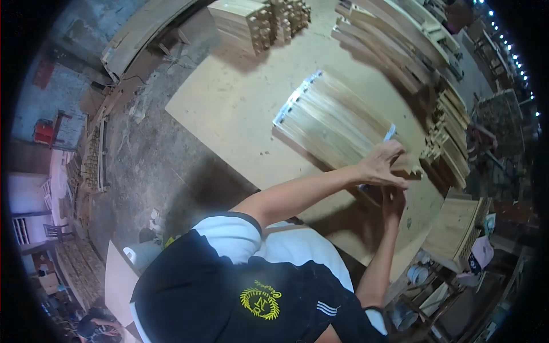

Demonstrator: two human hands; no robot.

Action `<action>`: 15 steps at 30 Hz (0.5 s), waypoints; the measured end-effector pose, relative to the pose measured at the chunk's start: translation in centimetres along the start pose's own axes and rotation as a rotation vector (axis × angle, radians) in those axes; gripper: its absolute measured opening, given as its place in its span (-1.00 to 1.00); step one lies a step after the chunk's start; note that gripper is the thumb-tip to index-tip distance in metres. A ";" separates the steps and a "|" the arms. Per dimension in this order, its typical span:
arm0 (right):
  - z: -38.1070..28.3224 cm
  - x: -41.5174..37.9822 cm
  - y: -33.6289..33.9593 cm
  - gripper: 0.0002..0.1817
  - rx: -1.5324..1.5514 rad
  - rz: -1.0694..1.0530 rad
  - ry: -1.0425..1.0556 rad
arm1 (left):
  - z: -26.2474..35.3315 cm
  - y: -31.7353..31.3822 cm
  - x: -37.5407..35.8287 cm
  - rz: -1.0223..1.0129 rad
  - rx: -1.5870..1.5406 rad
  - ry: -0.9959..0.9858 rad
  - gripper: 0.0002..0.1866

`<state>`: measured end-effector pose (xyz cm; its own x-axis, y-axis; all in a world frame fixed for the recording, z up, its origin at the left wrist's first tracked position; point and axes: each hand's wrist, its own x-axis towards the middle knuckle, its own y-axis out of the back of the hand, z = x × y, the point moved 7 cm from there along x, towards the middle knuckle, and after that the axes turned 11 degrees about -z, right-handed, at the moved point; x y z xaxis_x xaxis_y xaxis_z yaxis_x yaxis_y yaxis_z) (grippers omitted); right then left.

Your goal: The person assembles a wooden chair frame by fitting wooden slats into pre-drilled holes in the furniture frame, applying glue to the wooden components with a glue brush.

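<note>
A row of long wooden pieces (334,114) lies side by side on a large pale board, with a whitish notched strip (297,98) along its far-left end. Near its other end, a short bluish-white piece (390,132) shows just beyond my left hand (382,163). That hand is over the pieces' near right end, thumb and fingers spread apart. Close below it is my right hand (393,199), fingers pointing up near the left thumb. Its fingertips are partly hidden, and I cannot make out whether it holds anything.
The pale board (229,103) also bears stacked wooden blocks (246,23) at the top and long curved pieces (389,46) at upper right. More notched pieces (449,140) stand at the right edge. A wooden box (452,226) is at lower right. Another person (100,324) is at lower left.
</note>
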<state>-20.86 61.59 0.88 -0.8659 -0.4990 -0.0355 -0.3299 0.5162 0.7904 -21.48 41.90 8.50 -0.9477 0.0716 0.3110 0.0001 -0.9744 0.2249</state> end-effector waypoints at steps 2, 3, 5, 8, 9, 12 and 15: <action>3.8 -4.5 -0.5 -0.69 0.475 0.207 -0.047 | -1.5 6.2 -1.4 0.195 0.085 -0.193 -0.10; 4.6 -7.0 -0.5 -0.71 0.613 0.297 -0.059 | -3.4 11.0 -1.4 0.237 0.190 0.046 0.01; 3.1 -12.6 0.4 -0.74 0.484 0.458 -0.179 | -5.3 24.3 -2.4 0.520 -0.018 0.210 0.15; 0.8 -17.8 0.0 -0.77 0.601 0.406 -0.311 | -8.5 41.0 -4.3 1.064 0.221 0.335 0.14; -0.1 -18.7 -0.4 -0.77 0.653 0.421 -0.334 | -10.8 44.9 -3.7 1.120 0.276 0.364 0.19; -3.7 -16.3 -1.8 -0.77 0.658 0.447 -0.282 | -12.6 51.2 -2.4 1.090 0.284 0.459 0.27; -9.7 -11.1 -3.2 -0.81 0.592 0.422 -0.227 | -14.7 53.6 -2.3 1.056 0.286 0.435 0.16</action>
<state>-6.58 58.78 4.67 -0.9983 -0.0548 0.0217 -0.0455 0.9506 0.3072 -23.96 -13.62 6.25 -0.4639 -0.8751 0.1377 0.8694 -0.4198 0.2606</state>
